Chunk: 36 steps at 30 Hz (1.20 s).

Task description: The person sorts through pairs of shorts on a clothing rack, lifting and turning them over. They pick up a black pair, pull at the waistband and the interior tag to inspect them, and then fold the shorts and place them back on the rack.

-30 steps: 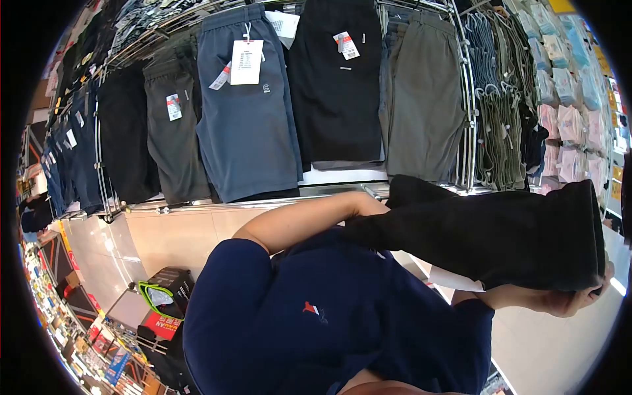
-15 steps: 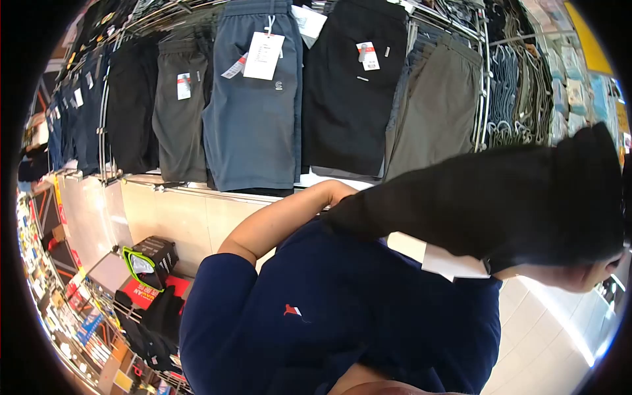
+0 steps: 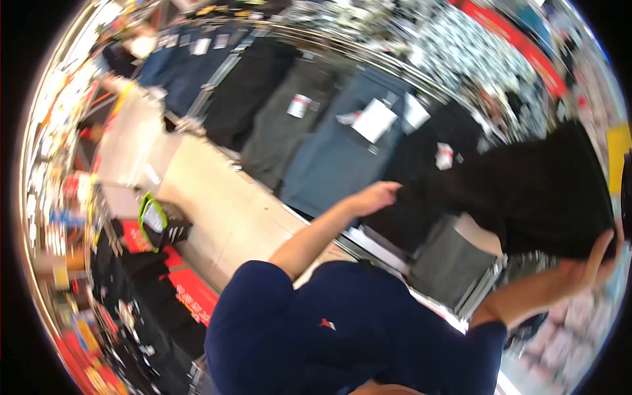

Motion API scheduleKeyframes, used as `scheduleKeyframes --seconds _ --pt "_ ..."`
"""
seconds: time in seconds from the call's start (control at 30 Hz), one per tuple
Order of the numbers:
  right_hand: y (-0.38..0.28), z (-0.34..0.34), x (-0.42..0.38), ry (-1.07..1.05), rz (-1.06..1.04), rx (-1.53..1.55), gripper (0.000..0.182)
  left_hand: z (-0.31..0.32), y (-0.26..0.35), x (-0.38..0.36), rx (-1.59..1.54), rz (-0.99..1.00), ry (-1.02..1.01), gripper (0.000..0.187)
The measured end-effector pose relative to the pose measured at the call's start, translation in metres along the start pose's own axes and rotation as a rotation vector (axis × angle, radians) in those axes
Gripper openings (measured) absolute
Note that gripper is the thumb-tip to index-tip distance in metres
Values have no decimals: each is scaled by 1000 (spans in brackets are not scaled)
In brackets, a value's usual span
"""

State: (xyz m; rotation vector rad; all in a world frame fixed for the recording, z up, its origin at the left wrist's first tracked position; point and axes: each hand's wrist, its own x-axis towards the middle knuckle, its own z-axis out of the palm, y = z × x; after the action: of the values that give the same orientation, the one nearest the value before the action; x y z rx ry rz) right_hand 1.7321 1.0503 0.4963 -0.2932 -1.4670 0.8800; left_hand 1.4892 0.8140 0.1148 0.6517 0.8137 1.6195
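Note:
A black garment (image 3: 546,191), blurred in places, is stretched out sideways between my two hands. My left hand (image 3: 376,197) is at its narrow end, with the fingertips closed on the edge. At the far right my right hand (image 3: 596,260) grips the wide end, with one finger lying along the cloth. Beneath the held garment hang black shorts with a tag (image 3: 444,155) and a grey garment (image 3: 454,260). To their left are blue-grey shorts (image 3: 349,148) with a white tag (image 3: 374,120).
More dark shorts (image 3: 280,125) and blue garments (image 3: 191,72) hang along the rack. Patterned clothes (image 3: 474,52) lie beyond it. A dark bag with a lime-green rim (image 3: 153,220) stands at the left, near black clothes (image 3: 138,270) and a red sign (image 3: 194,289).
The view has turned, so the rack now slants down to the right. My left hand has come out from behind the garment's end, and the garment is held farther out from my body.

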Motion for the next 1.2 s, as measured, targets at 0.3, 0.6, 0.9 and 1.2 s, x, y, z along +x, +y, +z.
scheduleKeyframes --seconds 0.3,0.6,0.9,1.2 --pt "-3 27 -9 -125 116 36 24 83 71 -25 470 237 203 56" --pt "16 26 0 -232 48 -129 24 73 66 -44 514 276 340 17" --pt "25 43 -9 -221 84 -53 19 70 75 -45 627 256 592 16" --pt "25 30 -24 -201 117 -2 17 72 62 -54 585 214 546 10"
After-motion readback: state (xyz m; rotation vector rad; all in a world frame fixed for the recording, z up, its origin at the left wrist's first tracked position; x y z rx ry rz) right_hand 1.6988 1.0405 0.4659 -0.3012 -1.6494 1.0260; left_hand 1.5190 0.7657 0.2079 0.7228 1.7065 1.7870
